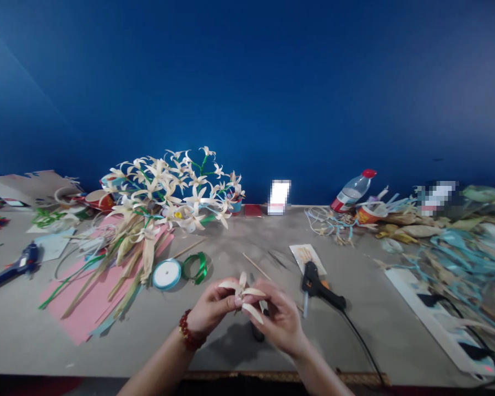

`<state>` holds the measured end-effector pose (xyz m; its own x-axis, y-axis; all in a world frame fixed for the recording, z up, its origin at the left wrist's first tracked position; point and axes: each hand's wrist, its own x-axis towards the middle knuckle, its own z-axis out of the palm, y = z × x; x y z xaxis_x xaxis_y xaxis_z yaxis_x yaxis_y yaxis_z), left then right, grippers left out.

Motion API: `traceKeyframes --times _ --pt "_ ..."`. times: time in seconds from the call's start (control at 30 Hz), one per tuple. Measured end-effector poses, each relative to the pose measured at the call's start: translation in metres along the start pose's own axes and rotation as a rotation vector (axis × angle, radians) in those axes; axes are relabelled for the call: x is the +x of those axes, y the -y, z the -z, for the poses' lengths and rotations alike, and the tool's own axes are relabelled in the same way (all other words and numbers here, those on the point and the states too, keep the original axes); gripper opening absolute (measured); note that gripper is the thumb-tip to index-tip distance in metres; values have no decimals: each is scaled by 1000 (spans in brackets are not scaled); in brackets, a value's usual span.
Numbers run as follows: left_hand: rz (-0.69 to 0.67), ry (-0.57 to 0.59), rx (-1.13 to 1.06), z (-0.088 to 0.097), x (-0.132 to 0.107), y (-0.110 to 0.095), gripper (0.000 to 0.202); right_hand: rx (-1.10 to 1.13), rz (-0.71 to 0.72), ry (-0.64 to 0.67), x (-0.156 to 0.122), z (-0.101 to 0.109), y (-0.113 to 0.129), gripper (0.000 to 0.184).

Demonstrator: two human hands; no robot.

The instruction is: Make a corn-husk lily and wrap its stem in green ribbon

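Two sets of fingertips meet on one small cream flower (243,290), whose narrow pointed petals splay out between them. The left hand (209,312) pinches it from the left, thumb and forefingers pressed onto its base, and the right hand (281,320) pinches it from the other side, with one petal jutting down below the thumb. The flower is held just above the near part of the grey table (239,247), in the middle of the view. A red bead bracelet (186,331) circles the left wrist. Under the right hand lies a dark object (258,333) (too hidden to name). Just to the right a black glue gun (319,286) rests on the table, its cord trailing toward the near edge. To the left lie a white ribbon spool (166,274) and a coil of green ribbon (196,267), beside a pink sheet (94,302) bearing a bouquet of cream flowers (169,190) on long stems. Farther back leans a plastic bottle (352,191) with a red cap, and a blue glue gun (14,265) lies at far left.
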<state>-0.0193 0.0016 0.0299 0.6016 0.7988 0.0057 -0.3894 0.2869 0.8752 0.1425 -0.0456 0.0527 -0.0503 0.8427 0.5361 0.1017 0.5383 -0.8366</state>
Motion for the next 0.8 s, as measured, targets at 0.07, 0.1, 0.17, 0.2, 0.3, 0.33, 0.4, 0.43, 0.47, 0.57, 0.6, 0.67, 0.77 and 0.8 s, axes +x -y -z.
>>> traceKeyframes --times 0.07,0.1,0.17,0.2,0.3,0.33,0.4,0.43,0.47,0.57,0.6,0.67,0.77,0.8 --pt "-23 -16 86 1 -1 -2 29 -24 39 10 3 1 1 23" --pt "-49 -14 136 1 -1 -4 29 -28 54 8 3 1 2 23" --pt "-139 25 266 0 -1 -11 28 -28 72 -15 3 0 2 21" --pt "-202 58 344 -1 -1 -15 28 -26 77 -29 3 0 3 20" --pt "-359 150 560 -3 0 -26 27 -3 75 -58 0 0 3 15" --pt "-389 163 602 -4 1 -29 27 6 78 -60 -1 1 3 15" --pt "-419 180 643 -3 1 -32 26 11 103 -70 -3 5 4 18" --pt "-426 186 653 -3 1 -33 26 0 123 -76 -3 8 5 21" --pt "-433 193 662 -2 1 -33 25 -25 146 -78 -3 12 7 24" --pt "-430 198 685 -1 0 -33 26 -158 222 -56 0 22 17 38" --pt "-427 192 687 -1 0 -32 25 -203 254 -40 1 24 21 42" --pt "-420 173 674 -3 1 -32 23 -295 307 -2 6 26 28 46" --pt "-395 129 630 -7 2 -31 21 -427 319 11 13 25 31 41" --pt "-382 113 621 -8 3 -30 20 -457 312 5 15 24 30 38"
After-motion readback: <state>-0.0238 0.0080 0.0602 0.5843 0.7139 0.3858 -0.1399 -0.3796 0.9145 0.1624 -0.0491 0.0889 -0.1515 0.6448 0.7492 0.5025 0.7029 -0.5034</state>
